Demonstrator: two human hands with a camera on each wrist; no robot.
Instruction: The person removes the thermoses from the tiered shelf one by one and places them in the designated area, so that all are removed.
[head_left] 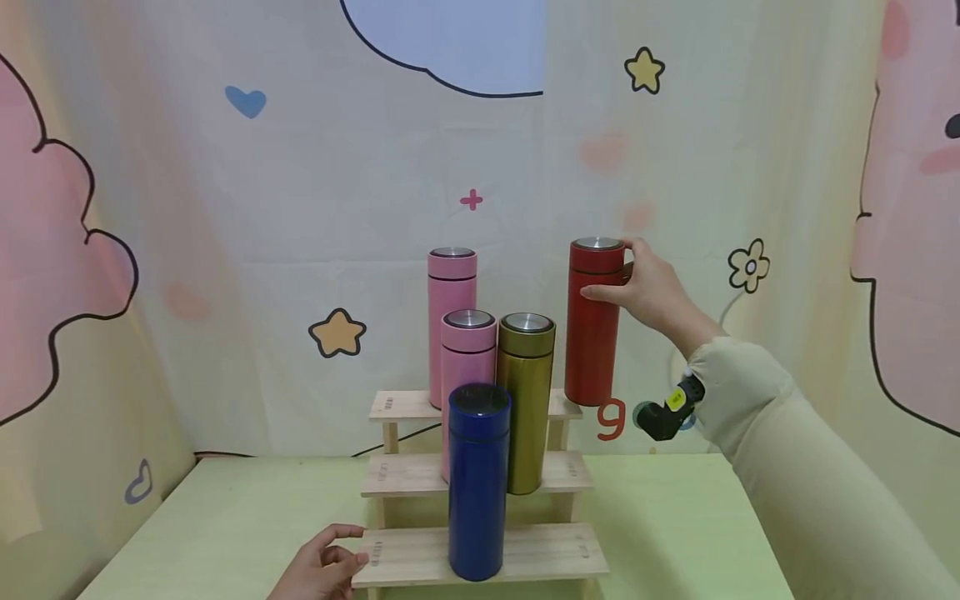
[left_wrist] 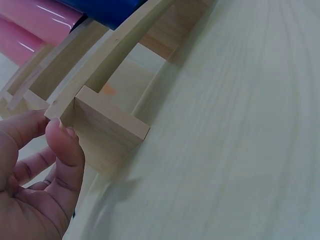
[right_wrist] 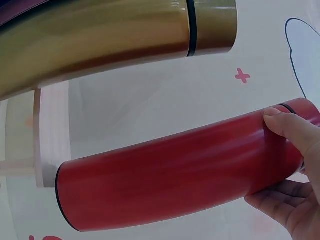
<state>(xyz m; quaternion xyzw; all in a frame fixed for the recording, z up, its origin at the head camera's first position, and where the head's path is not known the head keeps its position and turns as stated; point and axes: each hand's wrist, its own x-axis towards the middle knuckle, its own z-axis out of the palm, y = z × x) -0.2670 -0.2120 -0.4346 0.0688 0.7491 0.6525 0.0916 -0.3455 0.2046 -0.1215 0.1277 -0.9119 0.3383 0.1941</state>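
Note:
My right hand [head_left: 658, 287] grips a red thermos bottle [head_left: 590, 342] near its top, thumb on the near side. The bottle stands nearly upright at the right end of the top board; its base [right_wrist: 67, 197] overlaps that board's end in the right wrist view. Below, my left hand [head_left: 318, 565] pinches the left end of the lowest board of a three-step wooden stand [head_left: 408, 550]. Thumb and forefinger meet at the board's corner in the left wrist view. A blue thermos bottle [head_left: 477, 492] stands on that lowest board, right of the left hand.
On the middle board, a pink thermos bottle [head_left: 467, 367] stands beside a gold one [head_left: 528, 408]. Another pink thermos bottle [head_left: 452, 292] is on the top board. The stand rests on a pale green table [head_left: 262, 508] before a cartoon-patterned cloth [head_left: 300, 208].

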